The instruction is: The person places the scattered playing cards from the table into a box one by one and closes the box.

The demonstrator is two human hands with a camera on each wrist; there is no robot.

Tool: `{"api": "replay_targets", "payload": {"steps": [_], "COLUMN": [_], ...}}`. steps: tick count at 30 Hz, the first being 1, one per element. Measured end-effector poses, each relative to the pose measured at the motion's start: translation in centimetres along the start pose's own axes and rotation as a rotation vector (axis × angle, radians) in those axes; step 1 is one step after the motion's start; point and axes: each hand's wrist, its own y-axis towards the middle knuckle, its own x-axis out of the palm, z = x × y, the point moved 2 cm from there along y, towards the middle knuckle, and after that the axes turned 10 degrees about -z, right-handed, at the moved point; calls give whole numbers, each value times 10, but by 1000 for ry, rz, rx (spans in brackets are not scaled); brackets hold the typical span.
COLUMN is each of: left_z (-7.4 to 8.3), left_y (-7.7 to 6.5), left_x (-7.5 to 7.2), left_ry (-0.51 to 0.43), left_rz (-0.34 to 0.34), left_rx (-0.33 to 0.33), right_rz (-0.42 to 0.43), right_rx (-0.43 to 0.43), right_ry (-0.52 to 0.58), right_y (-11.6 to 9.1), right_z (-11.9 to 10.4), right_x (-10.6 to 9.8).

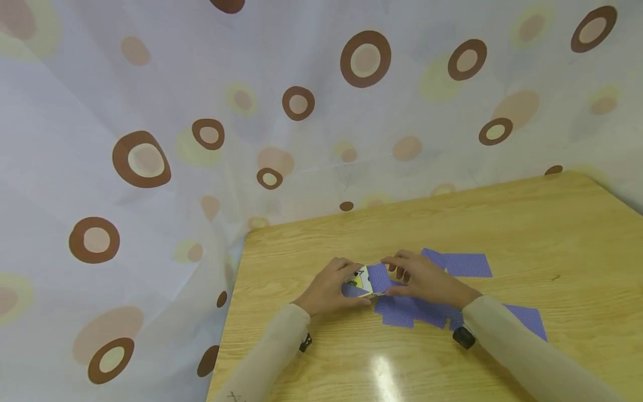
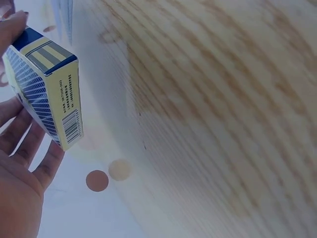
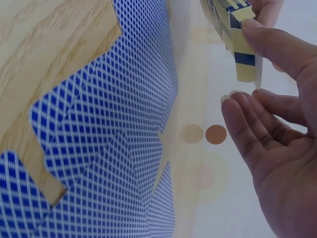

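My left hand (image 1: 327, 289) grips a playing card box (image 2: 70, 106), cream and blue with a barcode on one narrow side. Its fingers and thumb lie around the box over the table. At the box's right end, a blue patterned playing card (image 1: 379, 278) shows, with the thumb and index finger of my right hand (image 1: 424, 280) at its opposite edges. A cream flap with a dark blue band (image 3: 244, 62) stands out beside the right thumb in the right wrist view. The other right fingers are bent, below the flap.
Several blue-backed playing cards (image 1: 402, 312) lie overlapping below and around my right hand. More cards lie farther back (image 1: 469, 265) and by the right sleeve (image 1: 527, 319). The wooden table (image 1: 301, 245) meets a curtain with brown circles (image 1: 311, 151) at its back and left.
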Motion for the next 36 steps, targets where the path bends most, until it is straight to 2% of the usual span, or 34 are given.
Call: {"api": "replay_targets", "payload": {"steps": [5,21,28,33,36], "left_z": [2,7,6,4,5], "left_y": [0,2,5,3,3], "left_x": [-2,-5,-3,2,4], "left_ry": [23,5,24,-18,-21], "left_rz": [9,2,-22,-73,-80], "left_rx": [7,-10,-24,-44,-44], "right_rz": [-5,-16,-19,-18,-18], "right_rx": [-30,-9,36,48,46], "right_ry": [18,17,124,175,208], "right_y": [3,10,14,16,16], "right_z": [-5,-10,-15,-17,-19], "right_x": [2,6,7,7,8]}}
